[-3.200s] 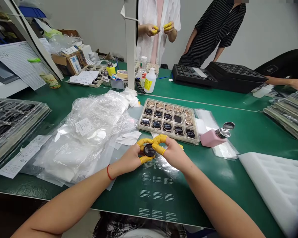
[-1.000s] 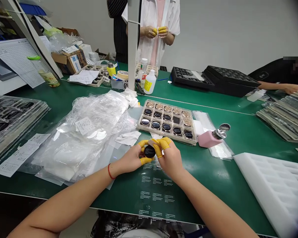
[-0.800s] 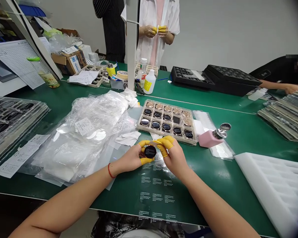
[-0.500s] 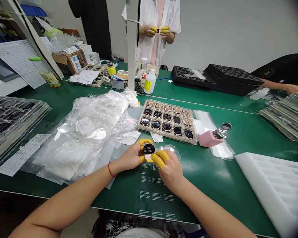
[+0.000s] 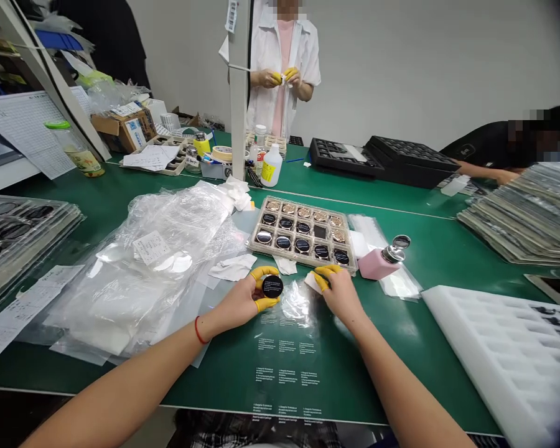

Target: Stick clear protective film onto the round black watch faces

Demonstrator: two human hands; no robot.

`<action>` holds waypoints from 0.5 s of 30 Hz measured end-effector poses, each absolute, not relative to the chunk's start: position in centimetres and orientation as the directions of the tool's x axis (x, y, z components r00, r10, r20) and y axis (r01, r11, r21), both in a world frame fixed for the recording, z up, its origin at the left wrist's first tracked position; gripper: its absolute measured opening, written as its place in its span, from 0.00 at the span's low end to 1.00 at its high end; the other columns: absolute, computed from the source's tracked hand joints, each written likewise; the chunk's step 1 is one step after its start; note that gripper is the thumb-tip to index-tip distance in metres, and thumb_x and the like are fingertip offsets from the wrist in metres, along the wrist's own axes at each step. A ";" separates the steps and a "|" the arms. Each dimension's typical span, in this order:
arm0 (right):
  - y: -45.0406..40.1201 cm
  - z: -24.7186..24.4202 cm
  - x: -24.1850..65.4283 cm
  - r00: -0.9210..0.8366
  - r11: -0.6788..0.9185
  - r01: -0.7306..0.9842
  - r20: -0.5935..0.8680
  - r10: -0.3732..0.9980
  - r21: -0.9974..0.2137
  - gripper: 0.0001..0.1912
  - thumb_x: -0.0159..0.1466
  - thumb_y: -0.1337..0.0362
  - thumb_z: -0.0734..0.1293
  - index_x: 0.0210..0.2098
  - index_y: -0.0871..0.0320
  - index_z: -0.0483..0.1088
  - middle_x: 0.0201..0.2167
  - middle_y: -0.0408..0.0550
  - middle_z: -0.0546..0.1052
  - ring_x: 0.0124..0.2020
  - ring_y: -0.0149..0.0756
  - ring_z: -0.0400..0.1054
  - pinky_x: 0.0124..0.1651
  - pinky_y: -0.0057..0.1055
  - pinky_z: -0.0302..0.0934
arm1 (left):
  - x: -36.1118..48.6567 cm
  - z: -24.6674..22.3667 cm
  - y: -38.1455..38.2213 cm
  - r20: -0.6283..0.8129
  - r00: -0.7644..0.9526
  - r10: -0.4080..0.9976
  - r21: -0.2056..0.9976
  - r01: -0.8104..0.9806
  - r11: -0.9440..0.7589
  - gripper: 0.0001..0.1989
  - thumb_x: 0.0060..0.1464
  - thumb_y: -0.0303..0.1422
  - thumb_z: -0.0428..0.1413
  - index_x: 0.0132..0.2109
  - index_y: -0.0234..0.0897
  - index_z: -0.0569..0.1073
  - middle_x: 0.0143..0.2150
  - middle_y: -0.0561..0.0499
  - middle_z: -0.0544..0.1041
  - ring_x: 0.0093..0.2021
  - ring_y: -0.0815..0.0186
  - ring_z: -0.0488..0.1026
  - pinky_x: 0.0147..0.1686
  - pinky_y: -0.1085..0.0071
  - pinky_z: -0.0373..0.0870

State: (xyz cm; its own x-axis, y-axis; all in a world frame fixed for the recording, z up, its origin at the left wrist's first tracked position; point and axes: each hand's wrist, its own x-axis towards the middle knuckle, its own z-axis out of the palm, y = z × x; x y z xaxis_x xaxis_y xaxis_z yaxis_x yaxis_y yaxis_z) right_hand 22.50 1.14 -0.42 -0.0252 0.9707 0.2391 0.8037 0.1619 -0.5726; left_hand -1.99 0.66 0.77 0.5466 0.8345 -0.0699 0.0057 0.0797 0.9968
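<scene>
At far left, a stack of moulded trays [image 5: 16, 224] sits on the green work mat [image 5: 392, 348], and a crumpled clear plastic bag [image 5: 140, 280] lies beside it, near your left arm. Your left hand [image 5: 245, 302] is closed narrow on a black round disc [image 5: 273, 287], its yellow-cotted fingertips [image 5: 261, 272] gripping the rim, face up, just above the mat. Your right hand [image 5: 340, 297] is apart from the disc, fingers drawn in at a small white scrap [image 5: 312, 283]; whether they grip it, I cannot tell. A crumpled clear film [image 5: 296, 303] lies between your hands and is the only item obstructing that gap. Beyond it sits a tray of discs [image 5: 303, 233], with one pocket holding a dark square. Further right are a pink dispenser bottle [image 5: 373, 266] and a white foam tray [image 5: 494, 348].
</scene>
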 end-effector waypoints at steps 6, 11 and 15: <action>0.4 1.6 16.3 -0.284 0.170 0.444 0.041 0.958 -0.880 0.24 0.61 0.58 0.63 0.55 0.53 0.60 0.32 0.44 0.72 0.32 0.35 0.66 0.36 0.33 0.64 | -1.5 -0.2 0.3 -0.049 0.530 0.847 0.999 0.016 0.048 0.33 0.51 0.32 0.57 0.62 0.44 0.54 0.41 0.50 0.75 0.40 0.63 0.73 0.42 0.66 0.70; 7.9 3.3 20.3 0.109 0.043 0.623 0.142 0.984 -0.781 0.16 0.60 0.58 0.63 0.45 0.57 0.66 0.33 0.45 0.73 0.32 0.33 0.67 0.35 0.30 0.63 | -2.1 -1.1 1.7 -0.014 0.314 0.949 0.994 0.110 -0.022 0.32 0.52 0.34 0.55 0.62 0.41 0.53 0.38 0.50 0.76 0.37 0.64 0.73 0.43 0.64 0.71; 13.9 3.2 25.3 0.283 -0.080 0.733 0.196 0.939 -0.675 0.14 0.60 0.65 0.60 0.44 0.62 0.68 0.34 0.51 0.73 0.35 0.40 0.66 0.41 0.38 0.62 | -2.6 -1.6 2.5 0.025 0.287 0.958 0.971 0.221 -0.092 0.32 0.53 0.34 0.53 0.63 0.41 0.51 0.40 0.49 0.76 0.38 0.65 0.73 0.42 0.65 0.70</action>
State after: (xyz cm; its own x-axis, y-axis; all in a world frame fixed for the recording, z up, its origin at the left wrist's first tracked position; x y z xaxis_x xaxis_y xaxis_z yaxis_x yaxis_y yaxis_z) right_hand 25.32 13.88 3.22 0.2827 0.9389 0.1963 0.7335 -0.0797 -0.6750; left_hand -2.61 2.49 -1.59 0.2873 0.9575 0.0250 0.2207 -0.0916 0.9710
